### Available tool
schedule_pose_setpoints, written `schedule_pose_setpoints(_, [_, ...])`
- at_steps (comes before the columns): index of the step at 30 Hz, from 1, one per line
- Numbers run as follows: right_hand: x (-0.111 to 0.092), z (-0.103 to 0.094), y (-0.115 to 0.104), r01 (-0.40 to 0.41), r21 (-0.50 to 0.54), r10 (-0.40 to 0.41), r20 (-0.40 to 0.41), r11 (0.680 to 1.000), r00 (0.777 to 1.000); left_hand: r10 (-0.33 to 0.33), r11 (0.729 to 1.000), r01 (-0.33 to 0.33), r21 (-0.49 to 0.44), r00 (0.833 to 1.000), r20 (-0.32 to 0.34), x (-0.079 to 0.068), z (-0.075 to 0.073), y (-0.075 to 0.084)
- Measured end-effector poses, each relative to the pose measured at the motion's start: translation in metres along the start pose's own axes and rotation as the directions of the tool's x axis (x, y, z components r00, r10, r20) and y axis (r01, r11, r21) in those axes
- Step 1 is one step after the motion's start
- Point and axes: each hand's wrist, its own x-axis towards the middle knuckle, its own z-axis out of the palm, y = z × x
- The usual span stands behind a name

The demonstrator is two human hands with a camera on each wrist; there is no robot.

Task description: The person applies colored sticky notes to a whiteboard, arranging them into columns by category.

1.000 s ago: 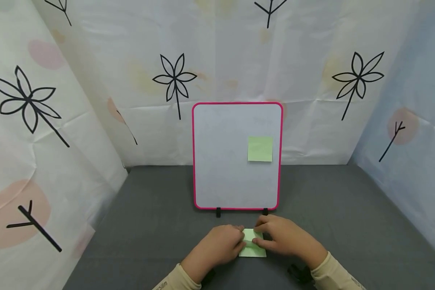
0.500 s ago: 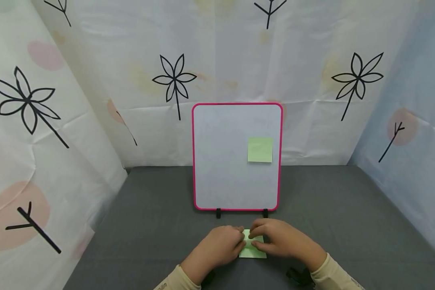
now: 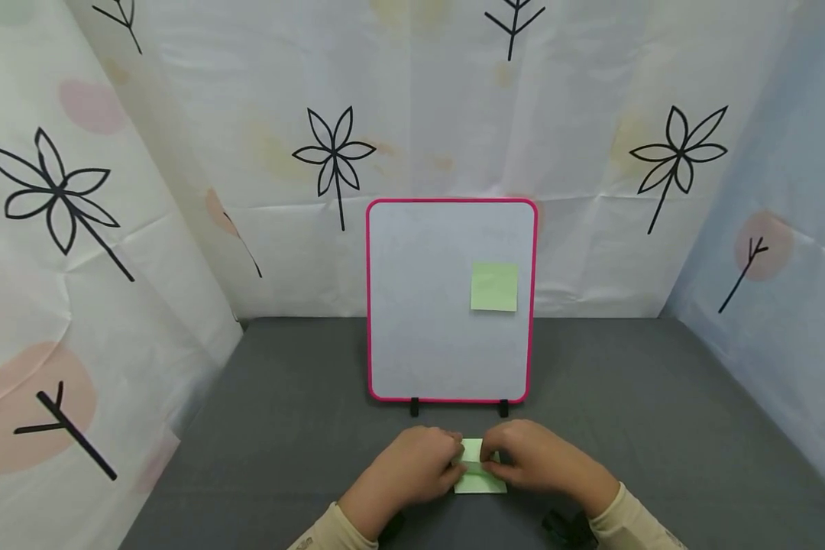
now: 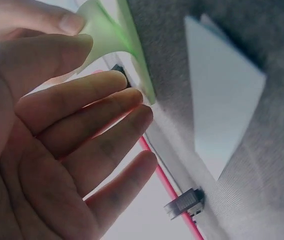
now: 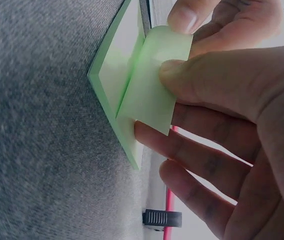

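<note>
A pad of light green sticky notes lies on the grey table just in front of the whiteboard. Its top sticky note is raised and bent up from the pad, as the right wrist view shows. My right hand pinches that sheet, with the thumb on its near face and fingers behind. On the sheet's other end my left hand pinches it between thumb and index finger. The remaining left fingers are stretched out over the table. Parts of the pad are hidden under both hands in the head view.
A pink-framed whiteboard stands upright on black feet beyond the hands. Another green sticky note is stuck on its right side. A pale folded piece shows on the grey cloth in the left wrist view. Patterned curtains surround the table.
The right hand's index finger first shifted left over the pad, then drew back right and closed with the thumb on the raised sheet. The left hand has stayed about where it was.
</note>
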Motion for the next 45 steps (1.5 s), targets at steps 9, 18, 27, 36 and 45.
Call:
schedule_pose_setpoints(9, [-0.002, 0.0, 0.005, -0.021, 0.076, 0.022, -0.009, 0.997, 1.0, 0.014, 1.0, -0.014, 0.0, 1.0, -0.005, -0.001, -0.01, -0.001])
schedule_pose_setpoints(18, [-0.004, 0.005, 0.014, -0.035, 0.151, 0.041, -0.035, 0.988, 0.999, 0.07, 0.998, -0.069, 0.013, 0.997, -0.034, -0.003, -0.016, 0.006])
schedule_pose_setpoints(27, [-0.005, 0.008, 0.022, -0.014, 0.229, 0.025, -0.042, 0.973, 0.999, 0.15, 0.988, -0.147, 0.04, 0.985, -0.091, -0.008, -0.023, 0.018])
schedule_pose_setpoints(36, [-0.006, 0.01, 0.027, -0.01, 0.285, 0.026, -0.053, 0.959, 0.998, 0.171, 0.981, -0.161, 0.104, 0.981, -0.087, -0.009, -0.02, 0.022])
schedule_pose_setpoints(45, [-0.007, 0.01, 0.028, -0.022, 0.293, 0.041, -0.057, 0.956, 0.998, 0.158, 0.986, -0.154, 0.058, 0.985, -0.066, -0.013, -0.026, 0.03])
